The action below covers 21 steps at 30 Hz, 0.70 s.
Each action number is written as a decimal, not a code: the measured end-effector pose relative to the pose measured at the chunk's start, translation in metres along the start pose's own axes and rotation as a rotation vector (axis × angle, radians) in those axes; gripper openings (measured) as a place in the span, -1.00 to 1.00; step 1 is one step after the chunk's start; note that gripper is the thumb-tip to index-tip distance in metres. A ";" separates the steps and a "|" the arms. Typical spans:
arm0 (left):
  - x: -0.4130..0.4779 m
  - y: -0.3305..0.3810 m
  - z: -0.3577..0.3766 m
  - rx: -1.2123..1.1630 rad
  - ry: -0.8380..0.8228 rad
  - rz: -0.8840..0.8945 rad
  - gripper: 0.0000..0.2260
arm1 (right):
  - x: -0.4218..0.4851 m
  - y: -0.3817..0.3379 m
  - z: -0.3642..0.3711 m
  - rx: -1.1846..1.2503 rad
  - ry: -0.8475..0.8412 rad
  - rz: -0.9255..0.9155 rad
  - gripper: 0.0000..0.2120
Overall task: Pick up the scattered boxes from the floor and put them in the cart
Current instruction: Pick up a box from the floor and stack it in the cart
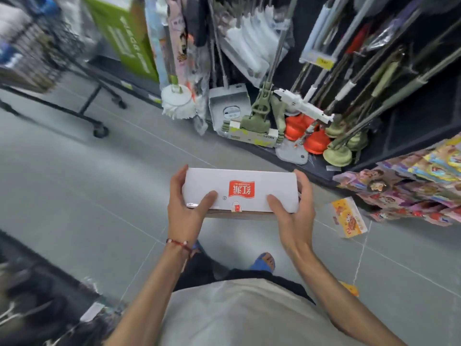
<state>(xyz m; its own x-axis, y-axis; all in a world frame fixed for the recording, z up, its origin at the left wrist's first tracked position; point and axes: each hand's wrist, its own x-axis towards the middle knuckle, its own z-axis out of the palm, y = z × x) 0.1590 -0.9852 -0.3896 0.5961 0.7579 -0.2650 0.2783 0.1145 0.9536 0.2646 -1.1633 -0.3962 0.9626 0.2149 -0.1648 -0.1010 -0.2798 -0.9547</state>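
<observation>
Hands [240,208] around white box [240,189], underside hidden

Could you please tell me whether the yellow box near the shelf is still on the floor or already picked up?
On the floor: the yellow box lies on the tiles, apart from both hands, which grip the white box.

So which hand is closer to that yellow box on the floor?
The right hand. The yellow box lies on the floor on the right side. The left hand is across the white box, which both hands hold, so one must let go first.
</observation>
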 end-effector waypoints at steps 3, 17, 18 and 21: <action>0.019 0.000 -0.063 -0.028 0.080 0.002 -0.31 | -0.007 -0.018 0.067 0.010 -0.085 -0.021 -0.28; 0.106 0.002 -0.273 -0.056 0.508 -0.022 -0.34 | 0.001 -0.094 0.328 -0.056 -0.475 -0.105 -0.33; 0.116 0.002 -0.282 -0.054 0.525 -0.032 -0.35 | 0.006 -0.098 0.343 -0.062 -0.499 -0.100 -0.33; 0.150 0.005 -0.306 -0.059 0.569 -0.062 -0.34 | 0.025 -0.107 0.390 -0.083 -0.558 -0.091 -0.32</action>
<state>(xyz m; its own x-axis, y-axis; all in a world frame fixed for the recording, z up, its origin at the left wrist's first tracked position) 0.0191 -0.6744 -0.3807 0.0767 0.9730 -0.2177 0.2477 0.1929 0.9494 0.2015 -0.7631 -0.3948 0.6855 0.6971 -0.2102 0.0175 -0.3044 -0.9524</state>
